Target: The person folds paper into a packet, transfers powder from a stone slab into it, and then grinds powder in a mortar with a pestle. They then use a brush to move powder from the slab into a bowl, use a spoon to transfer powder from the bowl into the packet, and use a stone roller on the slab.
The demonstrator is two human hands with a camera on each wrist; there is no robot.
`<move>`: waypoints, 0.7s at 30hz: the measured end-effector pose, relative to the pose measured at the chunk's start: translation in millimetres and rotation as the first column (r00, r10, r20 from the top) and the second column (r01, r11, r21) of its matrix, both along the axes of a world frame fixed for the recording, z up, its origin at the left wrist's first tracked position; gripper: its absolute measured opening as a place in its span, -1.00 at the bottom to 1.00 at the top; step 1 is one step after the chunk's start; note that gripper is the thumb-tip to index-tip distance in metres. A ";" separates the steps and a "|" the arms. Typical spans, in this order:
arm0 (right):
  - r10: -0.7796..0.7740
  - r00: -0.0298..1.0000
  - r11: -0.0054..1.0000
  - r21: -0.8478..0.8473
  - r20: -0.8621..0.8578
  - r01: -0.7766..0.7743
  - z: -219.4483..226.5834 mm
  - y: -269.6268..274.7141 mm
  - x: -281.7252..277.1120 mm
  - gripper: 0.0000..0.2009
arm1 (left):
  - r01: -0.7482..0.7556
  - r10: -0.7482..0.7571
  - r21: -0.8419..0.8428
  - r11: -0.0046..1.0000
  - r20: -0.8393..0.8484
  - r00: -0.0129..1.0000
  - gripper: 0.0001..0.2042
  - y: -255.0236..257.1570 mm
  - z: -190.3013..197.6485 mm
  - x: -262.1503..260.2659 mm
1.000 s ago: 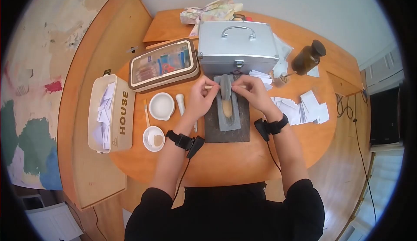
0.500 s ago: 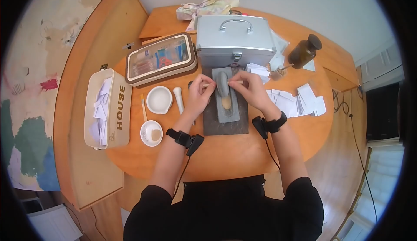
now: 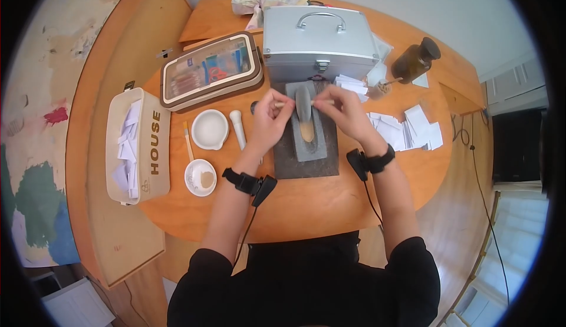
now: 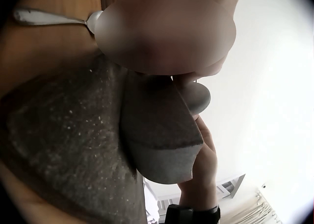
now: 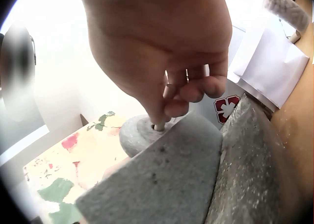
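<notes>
In the head view, a grey stone wheel (image 3: pixel 303 100) stands upright in a long stone trough (image 3: pixel 315 150) holding tan powder (image 3: pixel 307 131). The trough rests on a dark slab (image 3: pixel 285 166). My left hand (image 3: pixel 271 121) pinches the wheel's wooden axle on the left, and my right hand (image 3: pixel 346 115) pinches it on the right. The left wrist view shows the trough's end (image 4: pixel 162 160) and part of the wheel (image 4: pixel 196 97); the left fingers are blurred there. In the right wrist view, thumb and fingers of the right hand (image 5: pixel 162 42) hold the axle beside the wheel (image 5: pixel 132 136).
Left of the slab are a white mortar (image 3: pixel 210 129), a pestle (image 3: pixel 237 128), a brush (image 3: pixel 188 141) and a small bowl (image 3: pixel 200 177). Behind stand a silver case (image 3: pixel 321 35) and a lidded box (image 3: pixel 212 72). Papers (image 3: pixel 390 131) and a brown bottle (image 3: pixel 415 60) lie to the right.
Both hands rolled the wheel slightly toward the body along the trough, then back away. The head view has tilted, so the table scene sits higher in it.
</notes>
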State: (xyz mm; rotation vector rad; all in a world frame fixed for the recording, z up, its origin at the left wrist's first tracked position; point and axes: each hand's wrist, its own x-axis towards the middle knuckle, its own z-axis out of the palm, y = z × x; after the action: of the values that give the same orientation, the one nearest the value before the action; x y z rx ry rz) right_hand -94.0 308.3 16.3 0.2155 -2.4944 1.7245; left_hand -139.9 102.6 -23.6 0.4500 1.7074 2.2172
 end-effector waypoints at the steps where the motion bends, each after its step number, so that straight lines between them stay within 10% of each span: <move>1: -0.001 0.999 0.999 -0.039 -0.035 0.000 -1.2 0.3 -6.0 -0.85 | -0.015 0.015 0.012 1.000 0.036 0.999 -0.93 1.1 3.8 -4.1; 11: 0.071 0.991 0.997 -0.020 0.116 -0.069 2.3 6.7 44.2 -0.92 | -0.019 0.018 -0.090 0.996 -0.017 1.000 -0.91 -7.4 19.3 65.9; 21: 0.010 0.999 1.000 -0.020 0.052 -0.009 -11.6 9.9 15.5 -0.90 | -0.066 0.046 -0.198 0.978 -0.102 0.994 -0.90 0.8 11.1 20.5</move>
State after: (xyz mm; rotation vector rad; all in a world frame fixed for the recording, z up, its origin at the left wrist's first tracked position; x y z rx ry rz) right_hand -78.5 318.3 4.7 0.1835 -2.5147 1.7806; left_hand -119.4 103.4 -12.6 0.4710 1.9937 2.0618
